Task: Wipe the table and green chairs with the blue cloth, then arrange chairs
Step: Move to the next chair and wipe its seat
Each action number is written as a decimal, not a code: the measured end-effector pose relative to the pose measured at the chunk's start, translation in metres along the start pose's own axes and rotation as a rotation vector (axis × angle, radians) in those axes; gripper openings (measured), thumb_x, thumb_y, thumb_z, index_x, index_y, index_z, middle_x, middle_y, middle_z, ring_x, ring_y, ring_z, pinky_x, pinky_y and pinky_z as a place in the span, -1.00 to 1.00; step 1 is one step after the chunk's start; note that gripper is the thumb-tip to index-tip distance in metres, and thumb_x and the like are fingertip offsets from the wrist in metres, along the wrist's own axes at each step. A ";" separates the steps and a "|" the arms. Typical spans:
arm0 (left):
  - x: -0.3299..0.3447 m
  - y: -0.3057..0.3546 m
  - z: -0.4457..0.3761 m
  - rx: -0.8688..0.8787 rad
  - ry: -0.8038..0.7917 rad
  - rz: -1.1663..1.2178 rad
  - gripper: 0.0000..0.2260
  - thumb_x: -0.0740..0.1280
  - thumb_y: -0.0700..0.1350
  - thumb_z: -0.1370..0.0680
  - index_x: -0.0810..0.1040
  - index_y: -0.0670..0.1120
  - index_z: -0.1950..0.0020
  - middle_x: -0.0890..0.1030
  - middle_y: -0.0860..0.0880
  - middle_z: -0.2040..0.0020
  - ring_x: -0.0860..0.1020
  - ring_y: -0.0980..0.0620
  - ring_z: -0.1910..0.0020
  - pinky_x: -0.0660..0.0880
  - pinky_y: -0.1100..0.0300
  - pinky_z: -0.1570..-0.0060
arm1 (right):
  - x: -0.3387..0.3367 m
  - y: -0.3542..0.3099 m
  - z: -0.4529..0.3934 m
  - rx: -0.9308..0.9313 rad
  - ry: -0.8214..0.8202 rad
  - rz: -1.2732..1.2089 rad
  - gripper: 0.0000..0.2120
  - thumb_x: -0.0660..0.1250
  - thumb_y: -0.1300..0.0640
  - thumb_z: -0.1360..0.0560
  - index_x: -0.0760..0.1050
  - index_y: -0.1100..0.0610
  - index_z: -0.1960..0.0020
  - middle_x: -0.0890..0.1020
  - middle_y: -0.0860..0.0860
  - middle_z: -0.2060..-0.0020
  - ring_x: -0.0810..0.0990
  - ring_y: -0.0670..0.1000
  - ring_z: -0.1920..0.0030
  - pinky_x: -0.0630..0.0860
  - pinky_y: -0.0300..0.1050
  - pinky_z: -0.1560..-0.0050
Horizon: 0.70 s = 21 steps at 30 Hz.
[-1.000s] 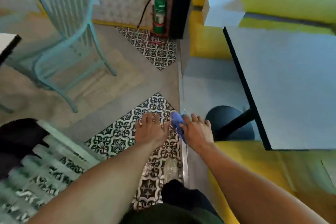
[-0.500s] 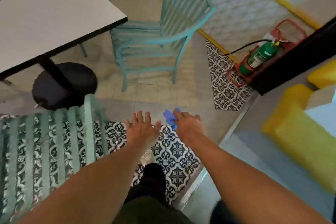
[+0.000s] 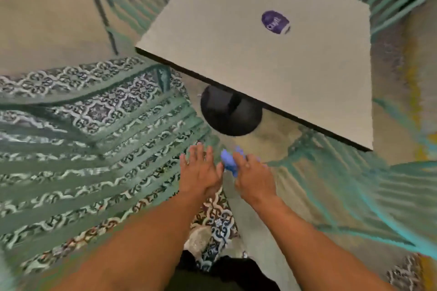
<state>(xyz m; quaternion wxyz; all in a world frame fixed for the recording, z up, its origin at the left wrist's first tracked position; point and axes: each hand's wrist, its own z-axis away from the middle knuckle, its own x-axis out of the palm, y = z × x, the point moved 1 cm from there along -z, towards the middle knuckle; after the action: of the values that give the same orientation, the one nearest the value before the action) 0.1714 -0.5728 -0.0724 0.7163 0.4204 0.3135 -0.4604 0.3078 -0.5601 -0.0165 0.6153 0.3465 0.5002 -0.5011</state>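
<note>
R hand (image 3: 254, 178): my fingers grip crumpled blue cloth (image 3: 229, 160).
L hand (image 3: 201, 172): fingers straight, holds nothing.
Square pale counter (image 3: 236, 38): ahead of both hands.

Two bare forearms without sleeves, dark olive trousers (image 3: 212, 279) and a black shoe (image 3: 189, 261) below.

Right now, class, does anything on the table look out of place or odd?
A round purple object lies alone on the table, towards its far right; blur hides what it is. Nothing looks spilled or damaged.
</note>
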 end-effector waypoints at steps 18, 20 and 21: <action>0.094 -0.233 -0.128 -0.726 0.088 0.180 -0.41 -0.12 0.17 -0.63 -0.14 -0.06 -0.58 -0.11 -0.16 -0.59 -0.09 -0.17 -0.55 -0.13 -0.20 -0.47 | 0.138 -0.132 -0.368 -0.449 0.199 -0.231 -0.66 0.22 0.09 -0.53 0.44 0.06 -0.30 0.44 0.30 -0.06 0.49 0.32 0.02 0.44 0.09 0.05; 0.116 -0.252 -0.137 -0.737 0.074 0.164 -0.42 -0.11 0.17 -0.63 -0.13 -0.06 -0.58 -0.11 -0.17 -0.59 -0.09 -0.18 -0.55 -0.12 -0.19 -0.47 | 0.153 -0.141 -0.397 -0.402 0.283 -0.264 -0.65 0.23 0.05 -0.52 0.46 0.05 -0.29 0.45 0.29 -0.07 0.49 0.31 0.01 0.43 0.09 0.07; 0.126 -0.261 -0.142 -0.738 0.068 0.161 -0.42 -0.12 0.17 -0.63 -0.12 -0.06 -0.58 -0.11 -0.17 -0.59 -0.10 -0.18 -0.55 -0.13 -0.20 -0.47 | 0.160 -0.146 -0.409 -0.390 0.317 -0.262 -0.65 0.22 0.02 -0.51 0.47 0.06 -0.27 0.45 0.29 -0.07 0.48 0.31 -0.01 0.43 0.09 0.07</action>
<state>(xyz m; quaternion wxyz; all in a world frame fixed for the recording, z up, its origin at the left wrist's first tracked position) -0.0301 -0.5547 -0.3236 0.8426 0.1722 0.4479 -0.2445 0.0573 -0.2612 -0.2661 0.5144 0.2278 0.7178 -0.4101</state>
